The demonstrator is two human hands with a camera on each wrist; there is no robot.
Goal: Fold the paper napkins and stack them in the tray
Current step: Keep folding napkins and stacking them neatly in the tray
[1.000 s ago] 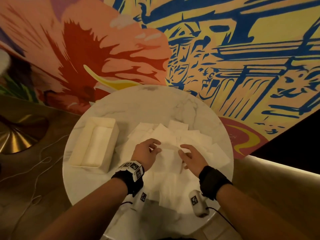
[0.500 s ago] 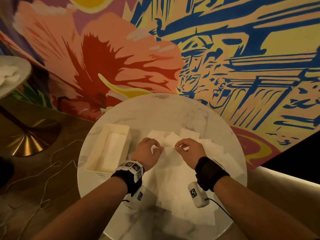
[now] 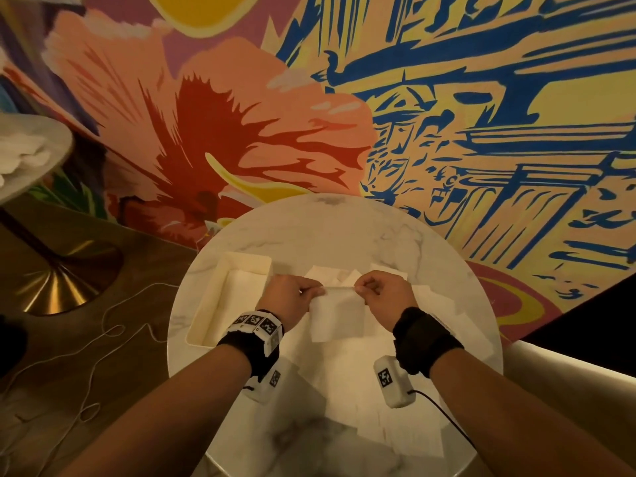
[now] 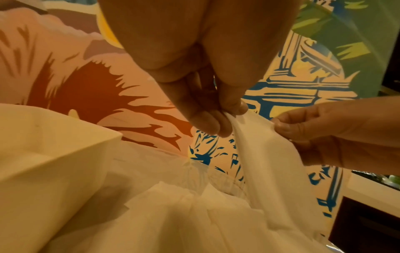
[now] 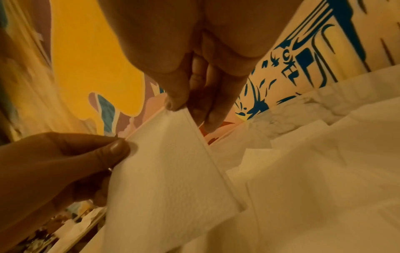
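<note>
A white paper napkin (image 3: 336, 315) hangs above the round marble table (image 3: 330, 232), held up by its two top corners. My left hand (image 3: 292, 299) pinches the left corner (image 4: 232, 118) and my right hand (image 3: 382, 294) pinches the right corner (image 5: 177, 109). The napkin (image 5: 173, 171) hangs down flat, with a layered edge on its right side. Several loose white napkins (image 3: 378, 380) lie spread on the table under and around the hands. The cream rectangular tray (image 3: 206, 325) stands at the left of the table, with folded napkins (image 3: 241, 297) lying inside it.
A painted mural wall (image 3: 344, 98) rises just behind the table. A second round table (image 3: 31, 149) with a brass base (image 3: 58, 287) stands at the left. White cables (image 3: 103, 339) trail on the wooden floor. A lit bench edge (image 3: 568, 366) runs at the right.
Both hands have picked one napkin off the pile and lifted it by its top corners, so it now hangs between them. The head view has shifted, so the table sits further right.
</note>
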